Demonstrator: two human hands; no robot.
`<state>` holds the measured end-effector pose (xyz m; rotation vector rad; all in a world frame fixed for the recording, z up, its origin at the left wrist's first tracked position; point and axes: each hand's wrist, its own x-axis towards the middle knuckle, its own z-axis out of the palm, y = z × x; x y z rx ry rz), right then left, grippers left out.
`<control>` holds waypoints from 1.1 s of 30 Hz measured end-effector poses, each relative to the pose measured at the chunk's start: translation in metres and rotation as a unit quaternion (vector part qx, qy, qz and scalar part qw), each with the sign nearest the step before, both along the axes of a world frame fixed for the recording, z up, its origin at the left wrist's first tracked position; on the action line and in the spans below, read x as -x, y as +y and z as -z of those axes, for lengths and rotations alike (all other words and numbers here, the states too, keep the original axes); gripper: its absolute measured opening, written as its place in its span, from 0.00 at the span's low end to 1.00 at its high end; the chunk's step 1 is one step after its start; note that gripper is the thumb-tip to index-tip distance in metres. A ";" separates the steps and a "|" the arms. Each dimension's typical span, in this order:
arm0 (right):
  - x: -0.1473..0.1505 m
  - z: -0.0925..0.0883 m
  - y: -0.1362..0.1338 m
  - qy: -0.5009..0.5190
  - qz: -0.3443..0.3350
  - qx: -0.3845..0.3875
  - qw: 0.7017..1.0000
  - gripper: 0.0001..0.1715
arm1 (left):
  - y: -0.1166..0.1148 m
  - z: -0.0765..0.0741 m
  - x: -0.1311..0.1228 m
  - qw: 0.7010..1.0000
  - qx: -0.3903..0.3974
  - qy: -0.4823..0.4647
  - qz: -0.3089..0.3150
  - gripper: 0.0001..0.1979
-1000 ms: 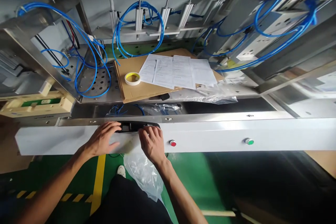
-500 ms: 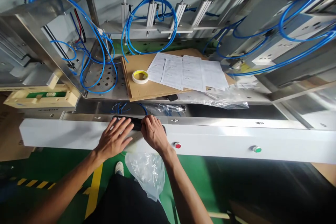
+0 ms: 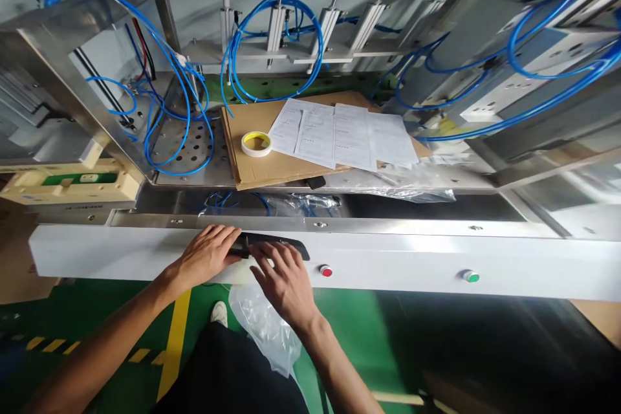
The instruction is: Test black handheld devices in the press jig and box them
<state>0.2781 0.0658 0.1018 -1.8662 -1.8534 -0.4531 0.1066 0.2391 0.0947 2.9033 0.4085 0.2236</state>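
Observation:
A long black plastic piece with a tapered right end lies lengthwise along the front white panel of the bench. My left hand is closed on its left end, fingers together over the top and thumb below. Over the middle of the piece, my right hand is open with its fingers apart; whether the fingertips touch it I cannot tell. Just below the piece, between my hands, something pale shows in part. Under it hangs a clear plastic bag.
Behind the panel are a cardboard sheet, printed papers and a tape roll. Blue hoses coil around the metal fixtures. A red button and a green button stick out of the panel. A cream block sits at left.
My left hand has gone from spread fingers to a grip on the black piece's left end. My right hand has let go and opened, and more of the piece shows.

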 end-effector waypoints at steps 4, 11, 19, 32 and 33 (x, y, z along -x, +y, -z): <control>0.002 0.009 0.009 -0.019 -0.008 0.015 1.000 0.22 | 0.006 -0.011 -0.006 0.998 0.054 0.003 0.008 0.20; -0.007 -0.001 0.041 0.073 0.041 0.091 0.992 0.20 | 0.000 -0.025 -0.008 0.997 -0.005 -0.080 -0.016 0.22; -0.028 0.000 0.091 0.089 0.097 0.181 0.975 0.08 | 0.011 -0.001 -0.020 0.999 -0.011 -0.039 -0.019 0.30; 0.041 0.029 0.002 0.359 0.227 -0.127 0.897 0.12 | 0.015 -0.001 -0.010 0.991 0.093 -0.087 0.029 0.23; 0.052 0.033 -0.009 0.439 0.237 -0.126 0.857 0.15 | 0.011 -0.006 -0.007 0.984 0.153 -0.087 0.037 0.23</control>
